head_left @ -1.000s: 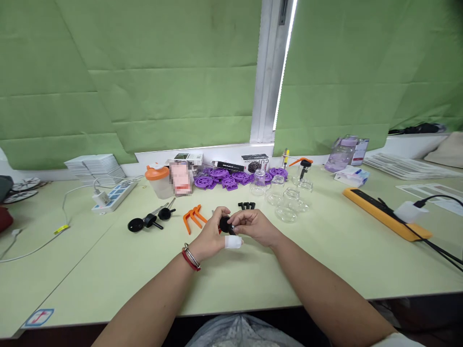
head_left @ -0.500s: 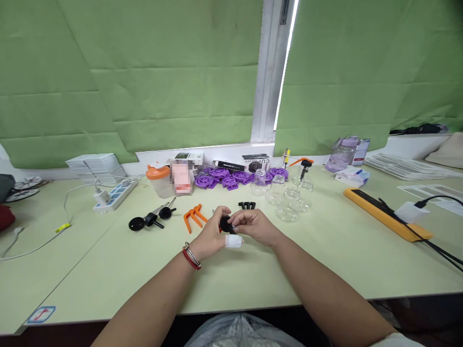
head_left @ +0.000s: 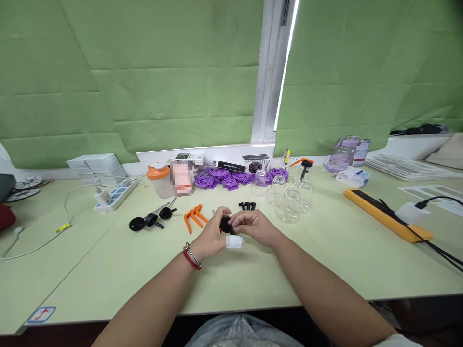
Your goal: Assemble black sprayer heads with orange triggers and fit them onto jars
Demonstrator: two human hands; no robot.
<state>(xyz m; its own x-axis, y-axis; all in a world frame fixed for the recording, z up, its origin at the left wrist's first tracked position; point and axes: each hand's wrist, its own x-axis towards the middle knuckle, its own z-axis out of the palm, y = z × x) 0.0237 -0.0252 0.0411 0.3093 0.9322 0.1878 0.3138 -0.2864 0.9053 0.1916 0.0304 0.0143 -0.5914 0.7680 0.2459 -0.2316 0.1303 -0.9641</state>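
Between both hands, one small black knob point(head_left: 225, 224) is pinched: left hand point(head_left: 213, 236) closed beneath, right hand point(head_left: 253, 226) closed beside it.

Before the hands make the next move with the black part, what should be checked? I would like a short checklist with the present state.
1. Black part held by both hands: ok.
2. Left hand thumb bandage in place: ok.
3. Right hand fingers on the part: ok.
4. Part's alignment or fit: cannot tell, fingers hide it.
5. Orange clips near the left hand: ok.
6. Glass jars apart from the right hand: ok.
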